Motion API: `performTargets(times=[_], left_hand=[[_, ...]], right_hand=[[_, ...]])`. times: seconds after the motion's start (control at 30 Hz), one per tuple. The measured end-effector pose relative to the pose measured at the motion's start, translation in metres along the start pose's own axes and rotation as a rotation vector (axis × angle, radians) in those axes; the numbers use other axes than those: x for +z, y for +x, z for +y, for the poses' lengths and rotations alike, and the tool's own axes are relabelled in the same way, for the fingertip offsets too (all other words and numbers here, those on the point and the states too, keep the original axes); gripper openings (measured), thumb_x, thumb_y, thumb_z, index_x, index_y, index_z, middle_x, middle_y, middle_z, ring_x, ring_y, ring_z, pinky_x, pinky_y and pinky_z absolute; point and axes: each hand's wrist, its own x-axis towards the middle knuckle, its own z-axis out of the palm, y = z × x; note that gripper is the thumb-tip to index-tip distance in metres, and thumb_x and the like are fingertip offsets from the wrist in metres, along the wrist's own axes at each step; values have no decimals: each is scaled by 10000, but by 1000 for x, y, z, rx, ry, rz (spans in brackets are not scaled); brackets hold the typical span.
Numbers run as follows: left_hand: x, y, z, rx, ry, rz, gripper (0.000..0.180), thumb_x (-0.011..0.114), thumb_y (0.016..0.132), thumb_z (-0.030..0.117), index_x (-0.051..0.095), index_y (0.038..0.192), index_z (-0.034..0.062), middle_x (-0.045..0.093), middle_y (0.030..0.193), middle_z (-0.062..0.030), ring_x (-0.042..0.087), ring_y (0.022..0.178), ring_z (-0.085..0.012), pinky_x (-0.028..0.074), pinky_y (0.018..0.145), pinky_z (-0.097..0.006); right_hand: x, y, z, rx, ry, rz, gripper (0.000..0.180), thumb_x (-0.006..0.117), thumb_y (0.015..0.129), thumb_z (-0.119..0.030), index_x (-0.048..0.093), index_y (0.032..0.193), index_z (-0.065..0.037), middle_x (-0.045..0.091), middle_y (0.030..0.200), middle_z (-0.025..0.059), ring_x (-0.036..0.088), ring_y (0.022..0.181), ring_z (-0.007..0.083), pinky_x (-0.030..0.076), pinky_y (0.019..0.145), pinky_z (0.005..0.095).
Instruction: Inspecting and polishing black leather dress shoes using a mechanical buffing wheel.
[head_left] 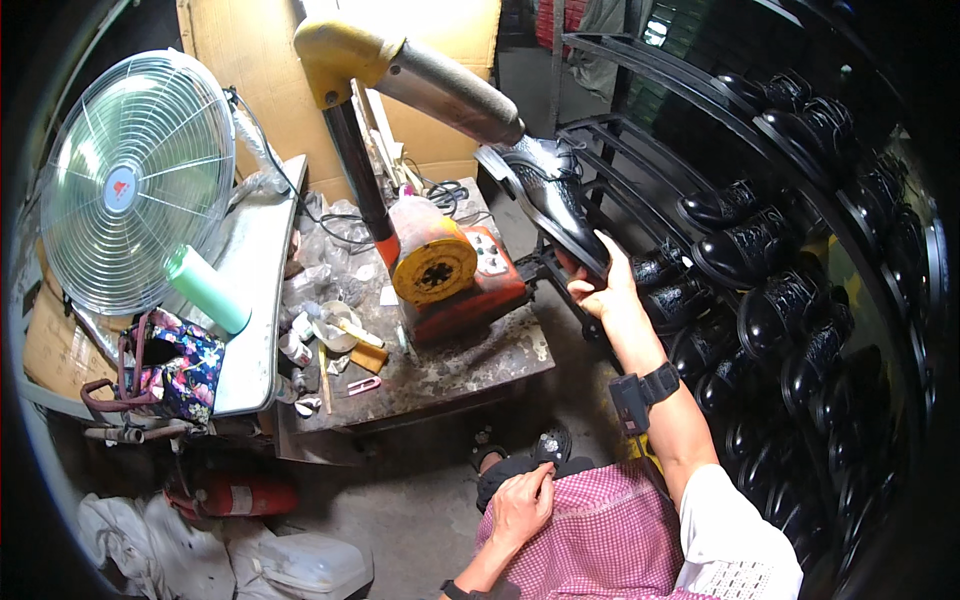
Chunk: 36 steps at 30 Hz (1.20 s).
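My right hand is closed round the toe end of a black lace-up shoe, held tilted with its sole facing down and left. The shoe's upper is right at the mouth of a thick grey nozzle, where the leather shines brightly. A yellow elbow joins that nozzle to a dark pipe rising from an orange blower machine with a round yellow cover. My left hand lies on my lap over a pink checked apron, empty, its fingers loosely bent and partly hidden.
Dark metal racks with several black shoes stand on the right. On the left are a large fan, a green bottle and a floral bag. Small tools and cups litter the worktable. A red cylinder lies below.
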Motion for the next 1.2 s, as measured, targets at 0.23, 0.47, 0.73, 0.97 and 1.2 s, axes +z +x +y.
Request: performTargets(times=[0.23,0.47,0.73,0.97,1.2], left_hand=[[1,-2,-2,1,1,20,185,629,824,95,684,992,40,694,818,-131,672,730,-274,529,685,-363],[-10,19,0,-435,-574,-89,339,506,976,126,523,1293,6,687,1052,-128,667,856,-162,535,781,-279],[-17,63,19,-649,-1356,-333,574,360,988,512,320,1437,156,579,1107,-8,616,777,-85,488,561,-207],[-6,50,37,-699,-1282,-205,433,442,992,341,394,1360,119,570,1111,-11,620,833,-78,523,601,-205],[4,52,39,-813,-1175,-199,590,451,989,376,263,1484,115,401,1445,-92,501,1216,-205,429,984,-317]], right_hand=[[-78,-40,15,45,146,-41,429,558,878,-431,674,1009,-40,668,847,186,440,452,148,291,364,219],[-209,-140,33,87,45,-313,472,606,820,-452,645,1015,-24,656,820,164,540,514,182,359,376,248],[-263,-238,26,-49,-701,-147,900,719,538,32,445,1390,-61,518,1365,81,472,1281,253,295,1135,372],[-272,-258,23,-94,-677,-105,901,766,547,39,452,1386,-55,526,1352,80,478,1270,243,300,1135,371],[-279,-265,34,-148,-565,-6,927,797,601,-85,379,1426,-25,508,1367,96,482,1273,229,313,1124,346]])
